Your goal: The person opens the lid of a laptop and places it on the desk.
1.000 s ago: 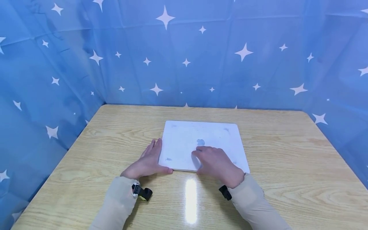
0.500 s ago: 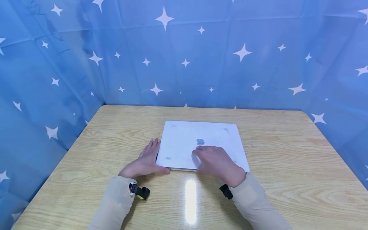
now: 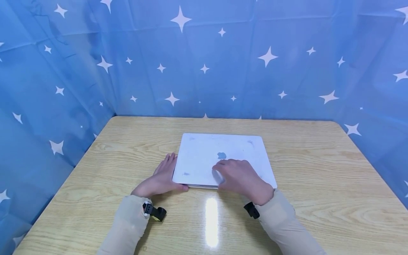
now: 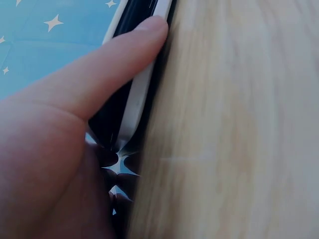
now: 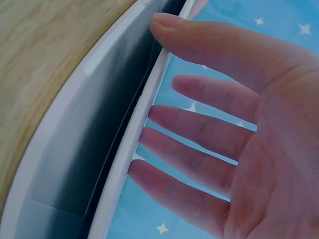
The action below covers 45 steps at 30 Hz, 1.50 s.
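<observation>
A silver laptop (image 3: pixel 199 156) with an apple logo on its lid lies flat on the wooden table. Its lid is raised by a narrow gap along the front edge, and the dark inside shows in both wrist views. At the near left corner my left hand (image 3: pixel 160 180) rests with fingers extended along the side and the thumb (image 4: pixel 144 40) on the base's front edge (image 4: pixel 137 99). My right hand (image 3: pixel 240 177) holds the lid near the middle of its front edge. Its thumb (image 5: pixel 199 42) is at the lid's edge (image 5: pixel 133 132), with the fingers over the outer face.
The wooden table (image 3: pixel 318 184) extends around the laptop on all sides. A blue curtain (image 3: pixel 204 39) with white stars hangs behind it and at both sides. Each wrist wears a black-strapped camera (image 3: pixel 156 211), and a light glare lies on the near tabletop.
The lid's front edge has lifted slightly from the base, with the right hand rising a little with it. My left hand has shifted slightly left along the near left corner.
</observation>
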{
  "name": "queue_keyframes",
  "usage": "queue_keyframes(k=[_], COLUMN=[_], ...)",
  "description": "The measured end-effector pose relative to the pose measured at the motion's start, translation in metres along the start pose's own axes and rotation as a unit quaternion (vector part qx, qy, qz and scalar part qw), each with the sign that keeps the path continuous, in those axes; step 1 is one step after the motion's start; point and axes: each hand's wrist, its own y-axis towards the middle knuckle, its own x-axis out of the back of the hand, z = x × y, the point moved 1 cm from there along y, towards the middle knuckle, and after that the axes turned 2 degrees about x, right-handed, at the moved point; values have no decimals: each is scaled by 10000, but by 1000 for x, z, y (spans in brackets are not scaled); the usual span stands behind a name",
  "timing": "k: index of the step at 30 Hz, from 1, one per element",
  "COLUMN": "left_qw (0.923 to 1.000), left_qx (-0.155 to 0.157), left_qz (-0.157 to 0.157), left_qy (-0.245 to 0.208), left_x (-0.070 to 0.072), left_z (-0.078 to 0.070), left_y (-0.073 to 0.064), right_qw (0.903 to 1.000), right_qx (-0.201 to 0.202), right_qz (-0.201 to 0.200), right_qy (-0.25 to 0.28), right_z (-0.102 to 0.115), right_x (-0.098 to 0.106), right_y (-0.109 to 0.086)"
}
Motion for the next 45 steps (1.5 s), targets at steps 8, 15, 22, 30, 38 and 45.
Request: queue_keyframes(k=[8,15,22,30,38,45], left_qw=[9999,9999,9999,9998,9995,9997], left_qx=[-101,-146,-157,-207,-323,-221], left_qz=[-37,-51,-42,-25,-24,-26], left_qy=[-7,-27,-8,-68,-50,-44], left_x=[0,2,1,0,0,-1], left_z=[-1,-2,-1,0,1,2], left_y=[0,0,0,0,1,1], right_qw=[9998,9995,9993,9995,9993,9990], right_qx=[64,146,205,203,240,219], right_qz=[-146,-220,-283,-225,-214,-360], right_qy=[-94,-143,-153,-46,165,163], right_z=[0,0,1,2,3,4], right_x=[2,3,4,5,7,9], right_y=[-1,-2,-2,-2,-4,-4])
